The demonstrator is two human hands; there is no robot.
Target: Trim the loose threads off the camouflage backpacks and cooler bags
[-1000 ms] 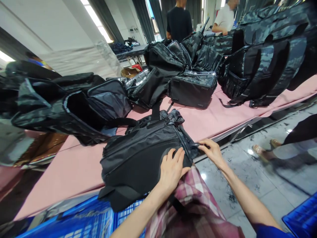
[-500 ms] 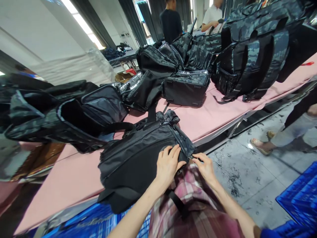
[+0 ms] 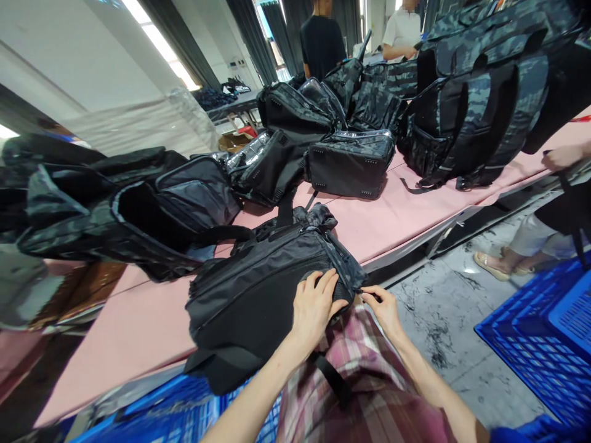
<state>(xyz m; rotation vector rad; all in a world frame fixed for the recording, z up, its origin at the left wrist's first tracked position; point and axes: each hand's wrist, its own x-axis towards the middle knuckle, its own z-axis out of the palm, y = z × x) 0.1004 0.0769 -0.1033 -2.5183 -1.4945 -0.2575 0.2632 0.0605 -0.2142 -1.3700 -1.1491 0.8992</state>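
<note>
A black backpack point(image 3: 244, 295) lies on its side in front of me, at the near edge of the pink-topped table. My left hand point(image 3: 316, 304) grips its padded panel near the right end, fingers bent over the fabric and thumb set apart. At the bag's right corner my right hand point(image 3: 381, 307) is closed in a pinch on a small dark tab point(image 3: 360, 291) that looks like a zipper pull; the fingers partly hide it. A dark camouflage-print end panel point(image 3: 344, 258) runs down to that corner. A loose black strap point(image 3: 332, 376) hangs over my plaid clothing.
An open camouflage bag point(image 3: 92, 227) lies to the left. Behind are several black bags, among them a boxy one point(image 3: 348, 166), with a large camouflage backpack point(image 3: 471, 123) at right. Blue crates point(image 3: 521, 351) stand on the floor. A person's hand point(image 3: 561, 159) is at the right edge.
My view has shifted slightly, bringing more of the blue crates at right into sight. The person at right now shows a hand by the table. My hands keep the same hold.
</note>
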